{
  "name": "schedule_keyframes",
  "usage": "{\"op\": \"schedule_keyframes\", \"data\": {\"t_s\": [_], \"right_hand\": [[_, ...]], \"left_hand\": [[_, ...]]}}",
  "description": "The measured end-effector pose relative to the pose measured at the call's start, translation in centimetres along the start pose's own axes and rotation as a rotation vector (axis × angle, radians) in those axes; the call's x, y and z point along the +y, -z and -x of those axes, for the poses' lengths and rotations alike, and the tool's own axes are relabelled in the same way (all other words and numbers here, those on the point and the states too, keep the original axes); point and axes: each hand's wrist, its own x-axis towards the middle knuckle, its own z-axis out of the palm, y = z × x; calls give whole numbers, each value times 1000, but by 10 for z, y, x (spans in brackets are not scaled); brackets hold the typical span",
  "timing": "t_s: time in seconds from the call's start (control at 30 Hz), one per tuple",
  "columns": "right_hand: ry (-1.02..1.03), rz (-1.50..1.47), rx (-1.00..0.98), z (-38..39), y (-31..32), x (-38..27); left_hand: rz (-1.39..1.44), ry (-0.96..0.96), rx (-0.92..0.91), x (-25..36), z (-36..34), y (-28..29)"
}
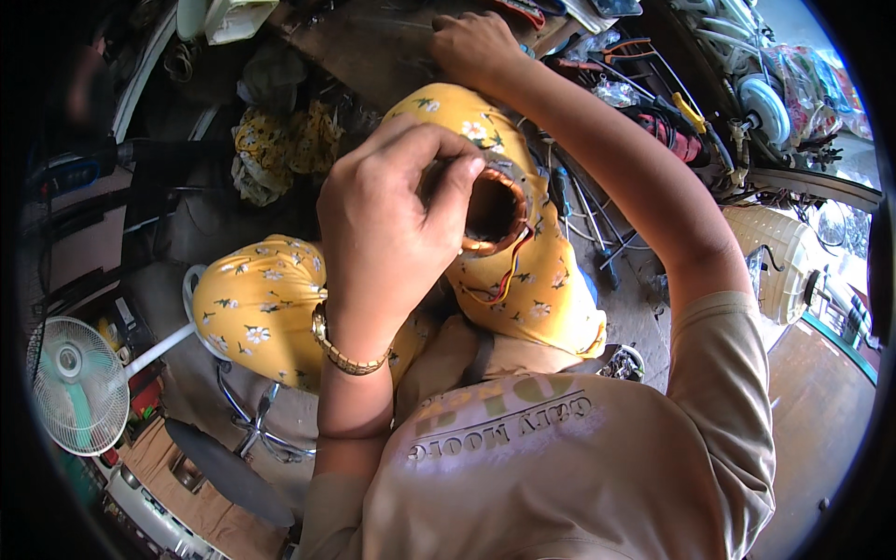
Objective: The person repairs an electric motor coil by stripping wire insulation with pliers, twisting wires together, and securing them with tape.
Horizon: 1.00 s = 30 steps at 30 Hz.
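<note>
Nearest, below the hands, a tan shirt [560,467] fills the lower middle, and the left hand [392,201] rises past it with a gold-coloured watch [350,359] at the wrist, its thumb and fingers pinched on the rim of a copper-wound ring [518,213]. That ring is over the right thigh, its round mouth turned up and its far-left edge covered by the fingers, while thin red and yellow wires [507,280] trail from its lower right side onto the yellow floral trousers [257,313]. A gap runs between the ring and the right forearm, and the two knees are spread well apart. Beyond the right knee, the right hand [476,47] is curled at the right part of a dark brown bench [364,51], and whether it holds anything I cannot tell. Right of that hand, orange-handled pliers [627,47] and a yellow-handled tool [689,114] lie in crowded clutter, which leaves little room on that side. Screwdrivers [560,182] lie between the right thigh and forearm. Farther out, a crumpled floral cloth [271,154] is just beside the bench's near-left edge, and a white fan [79,385] stands at the far left
</note>
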Motion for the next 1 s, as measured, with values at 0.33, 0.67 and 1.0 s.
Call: {"op": "schedule_keyframes", "data": {"t_s": [0.33,0.67,1.0], "right_hand": [[-116,-297,208,9,-14,9],[-623,-1508,536,89,18,42],[-286,-1219,127,195,104,25]], "left_hand": [[-38,-74,65,-2,8,-4],[112,-121,179,-8,18,-16],[158,-53,142,-7,17,-14]]}}
